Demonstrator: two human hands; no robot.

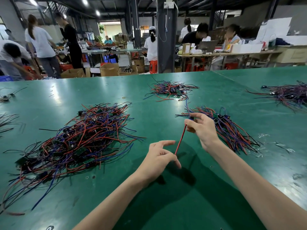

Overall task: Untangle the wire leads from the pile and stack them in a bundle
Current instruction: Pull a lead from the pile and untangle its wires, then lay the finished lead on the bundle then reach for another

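A big tangled pile of red, blue and black wire leads with small green boards lies on the green table at my left. A straighter bundle of leads lies at the right, partly behind my right hand. My right hand pinches the upper end of one red and black wire lead, lifted above the table. My left hand pinches its lower end between thumb and fingers, so the lead runs taut between both hands. A thin blue wire rises from my right hand's grip.
A smaller tangle lies further back in the middle and another pile at the far right. Loose wires lie at the left edge. Clear plastic scraps sit right of the bundle. People work at benches beyond the table.
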